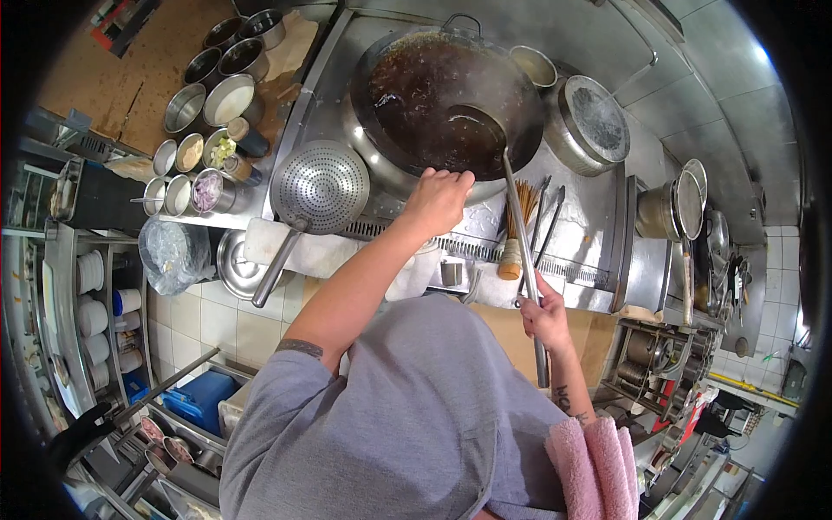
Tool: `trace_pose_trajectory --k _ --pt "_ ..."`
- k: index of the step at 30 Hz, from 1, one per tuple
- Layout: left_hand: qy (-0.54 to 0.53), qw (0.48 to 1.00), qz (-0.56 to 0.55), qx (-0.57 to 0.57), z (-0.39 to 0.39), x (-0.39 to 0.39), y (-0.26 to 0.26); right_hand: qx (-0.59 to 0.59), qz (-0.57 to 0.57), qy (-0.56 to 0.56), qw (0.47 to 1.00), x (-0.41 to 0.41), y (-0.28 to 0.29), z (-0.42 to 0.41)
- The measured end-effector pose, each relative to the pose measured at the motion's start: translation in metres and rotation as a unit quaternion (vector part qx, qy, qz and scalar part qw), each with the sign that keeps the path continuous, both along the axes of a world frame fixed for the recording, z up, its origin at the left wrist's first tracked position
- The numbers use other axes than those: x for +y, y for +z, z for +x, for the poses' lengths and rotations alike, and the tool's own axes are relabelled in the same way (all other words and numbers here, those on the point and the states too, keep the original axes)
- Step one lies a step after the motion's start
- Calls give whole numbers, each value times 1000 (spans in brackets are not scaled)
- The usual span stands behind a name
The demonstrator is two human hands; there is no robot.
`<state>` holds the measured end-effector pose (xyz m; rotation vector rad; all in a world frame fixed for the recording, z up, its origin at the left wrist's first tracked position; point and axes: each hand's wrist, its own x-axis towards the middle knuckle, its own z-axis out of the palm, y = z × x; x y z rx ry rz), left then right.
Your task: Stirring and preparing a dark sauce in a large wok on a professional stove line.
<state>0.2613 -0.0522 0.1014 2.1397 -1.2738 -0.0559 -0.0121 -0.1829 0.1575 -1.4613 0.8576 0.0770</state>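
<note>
A large dark wok (359, 97) holds steaming, bubbling dark brown liquid. My left hand (437, 203) has its fingers curled over the wok's near rim; whether a loop handle lies under them is hidden. In my right hand (547, 312) is the long metal handle of a ladle (518, 214). The handle slants up across the wok's right rim, and the ladle's bowl end sits in the liquid. A bamboo wok brush (515, 227) and metal tongs (552, 221) lie on the steel stove deck beside the ladle handle.
Left of the wok rests a perforated metal skimmer (320, 187). Beyond it stand several steel containers (229, 103) and bottles (247, 135). A lidded-looking steel pot (588, 127) and a small metal bowl (533, 67) are at right. White cloth (305, 250) drapes the front edge.
</note>
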Motion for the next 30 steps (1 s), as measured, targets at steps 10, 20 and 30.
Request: trace_pose_trajectory --k 10,20,30 --pt "-4 1000 17 -6 2 2 1 44 -74 68 994 -20 47 -40" --pt "-6 1000 9 8 1 0 3 5 -260 109 959 -52 -29 13" --pt "7 1000 20 -11 0 0 3 0 -402 106 910 -66 -43 89"
